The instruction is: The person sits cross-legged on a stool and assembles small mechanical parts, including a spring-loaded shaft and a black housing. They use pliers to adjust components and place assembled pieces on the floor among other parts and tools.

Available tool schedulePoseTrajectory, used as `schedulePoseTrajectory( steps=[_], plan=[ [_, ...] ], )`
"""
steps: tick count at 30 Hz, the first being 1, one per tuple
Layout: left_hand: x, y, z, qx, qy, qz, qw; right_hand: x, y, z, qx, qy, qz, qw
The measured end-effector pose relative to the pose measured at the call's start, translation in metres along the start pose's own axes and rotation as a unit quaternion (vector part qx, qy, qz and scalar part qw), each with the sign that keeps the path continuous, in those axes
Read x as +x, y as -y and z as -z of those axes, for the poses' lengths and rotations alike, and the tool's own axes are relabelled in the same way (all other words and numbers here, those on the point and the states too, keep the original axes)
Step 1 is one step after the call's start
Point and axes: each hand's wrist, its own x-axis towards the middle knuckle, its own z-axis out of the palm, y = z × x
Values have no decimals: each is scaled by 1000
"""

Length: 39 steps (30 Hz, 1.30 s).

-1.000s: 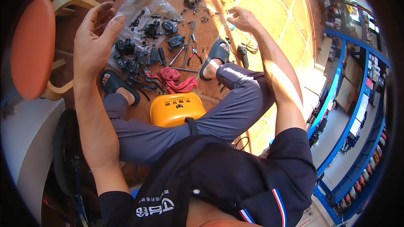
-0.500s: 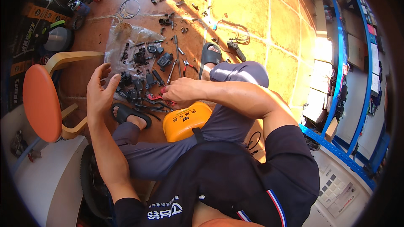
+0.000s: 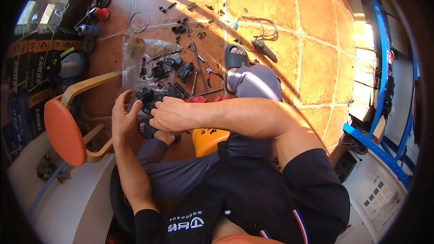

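Note:
My left hand (image 3: 125, 118) is raised beside the clear plastic sheet (image 3: 132, 70), its fingers stretched and thumb apart, with nothing visible in it. My right hand (image 3: 172, 114) reaches across close to it, fingers curled inward; whatever they hold, if anything, is hidden. Just beyond both hands lie dark metal and plastic parts (image 3: 160, 71), partly covered by the hands. A pair of red-handled pliers (image 3: 213, 75) and a long thin rod tool (image 3: 199, 58) lie to the right of the parts. Something red (image 3: 197, 100) shows behind my right wrist.
A yellow container (image 3: 209, 141) stands between my legs. On the left is a chair with an orange round part (image 3: 65, 132) and wooden arms. Small parts (image 3: 181, 29) and a coiled cable (image 3: 266, 30) lie farther out on the tiles. Blue shelving (image 3: 382, 68) rises at the right.
My right hand has moved left, away from the red items beside the yellow container, and is now near my left hand. My left hand stays open, slightly lower. The view has shifted a little.

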Motion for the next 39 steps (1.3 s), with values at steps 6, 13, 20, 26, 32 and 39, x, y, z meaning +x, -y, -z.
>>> schedulePoseTrajectory(
  steps=[6, 13, 20, 26, 32, 39],
  plan=[
    [3, -6, -2, 22, 18, -3, 1000, -4, -14, 26, 14, -9, -25, 1000],
    [-20, -31, 12, 24, -4, -45, 999, -19, -95, 49, 187, 84, -105, 973],
    [-49, -46, 21, 5, -5, -19, 1000, -19, -315, 13, 106, -67, -466, 876],
    [-53, -46, 25, -20, 30, 20, 999, 16, -399, -79, 70, -98, -426, 897],
    [-45, -57, 24, -19, 75, 7, 997, 58, -401, -130, -124, -105, -348, 923],
    [-41, -57, 27, -21, 83, 25, 996, 72, -412, -128, 59, -237, -354, 903]
  ],
)
